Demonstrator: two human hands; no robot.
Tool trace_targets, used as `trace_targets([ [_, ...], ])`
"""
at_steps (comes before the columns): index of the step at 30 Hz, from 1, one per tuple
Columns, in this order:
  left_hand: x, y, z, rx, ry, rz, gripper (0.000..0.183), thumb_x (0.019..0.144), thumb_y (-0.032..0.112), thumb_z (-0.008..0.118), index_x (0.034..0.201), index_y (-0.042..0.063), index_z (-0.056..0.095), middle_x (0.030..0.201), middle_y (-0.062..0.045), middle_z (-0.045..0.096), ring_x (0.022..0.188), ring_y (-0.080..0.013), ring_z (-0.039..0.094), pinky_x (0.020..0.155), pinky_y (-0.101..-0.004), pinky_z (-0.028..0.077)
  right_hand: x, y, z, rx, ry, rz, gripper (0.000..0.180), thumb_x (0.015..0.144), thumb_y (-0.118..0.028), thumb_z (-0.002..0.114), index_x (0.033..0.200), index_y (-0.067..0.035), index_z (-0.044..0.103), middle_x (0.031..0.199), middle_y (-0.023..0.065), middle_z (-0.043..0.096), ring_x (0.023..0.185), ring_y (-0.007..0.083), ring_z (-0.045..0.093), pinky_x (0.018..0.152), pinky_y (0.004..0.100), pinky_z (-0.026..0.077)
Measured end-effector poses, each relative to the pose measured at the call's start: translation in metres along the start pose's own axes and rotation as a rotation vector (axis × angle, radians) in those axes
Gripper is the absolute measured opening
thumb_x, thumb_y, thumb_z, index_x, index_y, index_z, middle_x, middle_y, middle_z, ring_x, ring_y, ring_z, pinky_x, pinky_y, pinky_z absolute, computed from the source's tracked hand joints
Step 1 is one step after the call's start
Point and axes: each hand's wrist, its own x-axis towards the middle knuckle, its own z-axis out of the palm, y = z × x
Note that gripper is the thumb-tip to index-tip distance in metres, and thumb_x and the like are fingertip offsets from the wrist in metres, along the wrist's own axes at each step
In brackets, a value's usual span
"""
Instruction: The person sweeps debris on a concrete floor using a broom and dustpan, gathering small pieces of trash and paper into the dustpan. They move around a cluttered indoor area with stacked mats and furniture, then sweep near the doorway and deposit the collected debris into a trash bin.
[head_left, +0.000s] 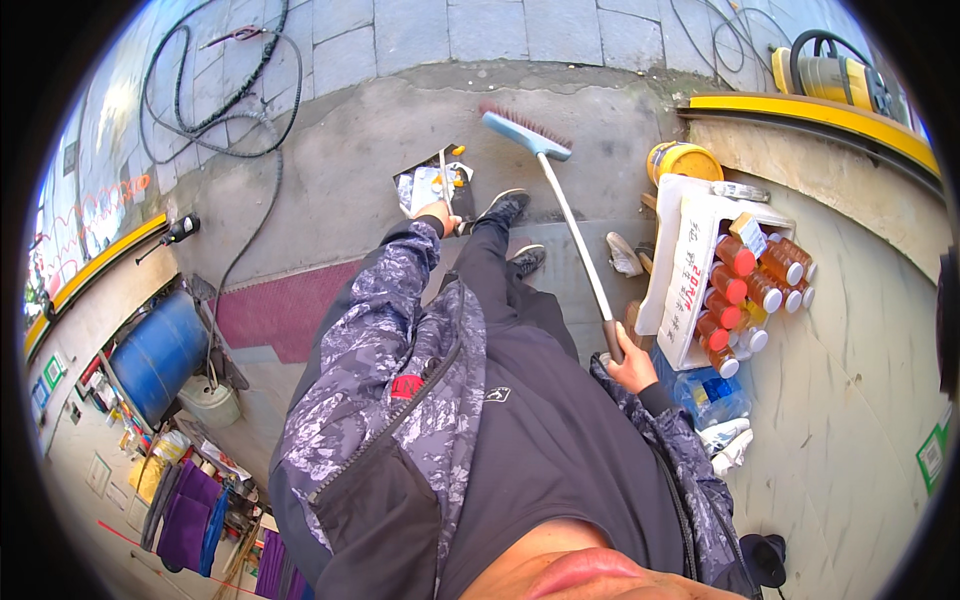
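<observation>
My left hand is closed around the handle of a dustpan, near its lower end. White plastic scraps and orange peel-like bits lie in the pan. My right hand grips the dark end of a long-handled push broom. The broom's pale blue head with reddish-brown bristles is at the far end, to the right of the dustpan and apart from it. My two shoes, one of them the dark shoe, stand just this side of the pan.
At right, a white foam box holds bottles of amber liquid, beside a yellow bucket and a vacuum cleaner. A black hose loops over the ground at left, near a blue barrel. A red mat lies at left.
</observation>
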Motion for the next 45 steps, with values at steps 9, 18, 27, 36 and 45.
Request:
trace_targets([
  [9,0.008,0.014,-0.020,0.012,-0.013,0.045,0.052,0.087,0.045,0.074,0.117,0.003,0.071,0.115,-0.021,0.072,0.111,-0.0366,0.068,0.098,-0.0454,0.051,0.046,-0.077,0.012,0.945,-0.442,-0.075,0.081,0.088,0.003,0.059,0.161,-0.009,0.028,0.081,0.0044,0.058,0.059,0.0118,0.057,0.057,0.0265,0.047],
  [18,0.019,0.009,-0.024,0.055,0.045,0.069,0.052,0.085,0.046,0.077,0.113,0.002,0.072,0.112,-0.022,0.072,0.109,-0.0362,0.069,0.097,-0.0450,0.052,0.017,-0.093,-0.039,0.787,-0.365,-0.006,0.083,0.088,-0.001,0.061,0.162,-0.011,0.027,0.085,0.0054,0.060,0.059,0.0101,0.056,0.057,0.0243,0.048],
  [27,0.018,0.019,-0.016,0.011,0.007,0.048,0.051,0.086,0.043,0.078,0.116,0.002,0.072,0.117,-0.022,0.071,0.114,-0.0354,0.067,0.099,-0.0442,0.051,0.049,-0.115,-0.020,0.880,-0.388,-0.054,0.079,0.087,-0.002,0.060,0.160,-0.010,0.030,0.078,0.0044,0.060,0.057,0.0124,0.057,0.056,0.0263,0.049],
  [36,0.017,0.016,-0.009,0.002,0.008,0.059,0.050,0.086,0.043,0.077,0.115,0.003,0.071,0.116,-0.022,0.071,0.112,-0.0358,0.067,0.099,-0.0439,0.051,-0.001,-0.108,-0.040,0.958,-0.363,-0.007,0.080,0.089,-0.003,0.060,0.161,-0.010,0.027,0.078,0.0059,0.059,0.057,0.0127,0.057,0.055,0.0257,0.049],
  [45,0.025,0.015,-0.007,-0.004,-0.004,0.052,0.051,0.085,0.042,0.077,0.116,0.002,0.071,0.117,-0.022,0.071,0.114,-0.0353,0.067,0.099,-0.0444,0.050,0.058,-0.123,-0.004,0.949,-0.329,-0.045,0.078,0.088,-0.001,0.061,0.160,-0.007,0.029,0.075,0.0057,0.060,0.055,0.0135,0.058,0.054,0.0271,0.050],
])
